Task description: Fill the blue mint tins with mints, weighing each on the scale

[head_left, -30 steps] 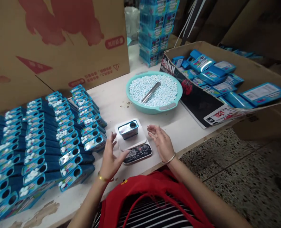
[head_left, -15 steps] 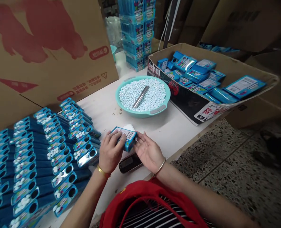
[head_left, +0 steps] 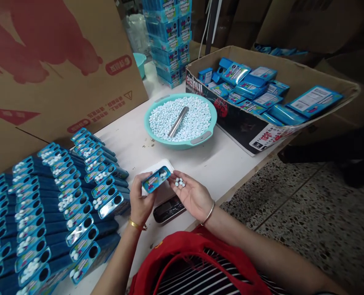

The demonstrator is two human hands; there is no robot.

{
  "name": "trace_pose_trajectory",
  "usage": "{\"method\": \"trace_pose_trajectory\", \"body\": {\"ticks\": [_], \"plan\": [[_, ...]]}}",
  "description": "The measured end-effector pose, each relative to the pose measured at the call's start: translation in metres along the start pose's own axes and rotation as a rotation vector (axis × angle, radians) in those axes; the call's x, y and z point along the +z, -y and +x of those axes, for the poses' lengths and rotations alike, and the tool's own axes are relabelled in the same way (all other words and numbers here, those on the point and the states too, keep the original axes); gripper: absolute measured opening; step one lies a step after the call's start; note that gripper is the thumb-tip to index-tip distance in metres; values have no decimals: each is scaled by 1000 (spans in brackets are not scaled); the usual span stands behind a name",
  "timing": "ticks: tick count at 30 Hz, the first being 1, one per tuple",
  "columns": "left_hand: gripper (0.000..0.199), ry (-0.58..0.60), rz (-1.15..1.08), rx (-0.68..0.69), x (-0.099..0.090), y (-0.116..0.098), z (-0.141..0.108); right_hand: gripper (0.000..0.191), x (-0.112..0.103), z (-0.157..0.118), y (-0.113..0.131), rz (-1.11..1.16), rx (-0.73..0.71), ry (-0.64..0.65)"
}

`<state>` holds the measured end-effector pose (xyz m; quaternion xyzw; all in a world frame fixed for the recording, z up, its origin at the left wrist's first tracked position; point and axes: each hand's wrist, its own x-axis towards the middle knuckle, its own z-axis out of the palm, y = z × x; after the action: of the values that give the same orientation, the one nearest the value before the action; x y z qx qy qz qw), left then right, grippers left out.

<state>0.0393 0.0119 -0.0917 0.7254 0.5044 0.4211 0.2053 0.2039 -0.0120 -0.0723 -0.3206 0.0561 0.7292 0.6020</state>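
My left hand (head_left: 142,200) is wrapped round a blue candy tin (head_left: 153,183), its printed top with a round hole turned up. White candies show in the hole. My right hand (head_left: 192,196) lies palm up beside the tin, its fingers stretched towards the tin's end, with several small white candies (head_left: 179,182) resting on them. Beneath both hands is a scale with a white platform (head_left: 166,162) and a dark display (head_left: 169,209). A turquoise bowl (head_left: 182,144) of candies stands beyond, a metal tube (head_left: 178,121) lying on top.
On the left stand rows of blue tins (head_left: 77,192), many with candies on their tops. An open carton (head_left: 231,119) at the right holds more tins. Shrink-wrapped packs (head_left: 169,41) are stacked at the back, beside a large cardboard box (head_left: 62,73).
My left hand has turned the tin from lying tilted over my right palm to standing with its hole up. Candies now show on my right hand. The whole view has shifted slightly.
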Motion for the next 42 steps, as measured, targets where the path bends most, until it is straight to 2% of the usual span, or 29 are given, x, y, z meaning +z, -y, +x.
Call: {"method": "trace_pose_trajectory", "body": {"ticks": [3,6,9,11,14,16,19,23,27,33,37,42], "plan": [[31,2,-183,-213,8,8,2,8,-15,1,8,-95,-18,14],[40,24,-290,-324,14,19,1,10,-28,2,15,-178,-15,24],[46,45,-325,-356,15,23,0,9,-39,0,18,-205,10,12],[54,53,-356,-302,12,18,0,7,-44,-2,20,-222,33,5],[66,-11,-336,-156,-4,0,3,6,-53,-5,25,-264,43,-26],[57,-118,-243,-87,-23,-16,4,7,-59,-6,29,-314,29,-50],[34,-260,-112,-74,-54,-38,4,8,-69,-8,38,-416,4,-62],[21,-382,-62,-134,-83,-50,-3,9,-74,-9,44,-479,25,-48],[14,-425,-61,-215,-88,-44,-14,12,-66,-11,43,-492,44,-43],[15,-363,-72,-287,-86,-28,-27,14,-41,-12,48,-625,71,5],[13,-308,-74,-275,-88,-22,-31,19,-13,-7,57,-789,10,137],[16,-246,-38,-299,-88,-19,-32,19,34,8,60,-1048,-179,345]]}}
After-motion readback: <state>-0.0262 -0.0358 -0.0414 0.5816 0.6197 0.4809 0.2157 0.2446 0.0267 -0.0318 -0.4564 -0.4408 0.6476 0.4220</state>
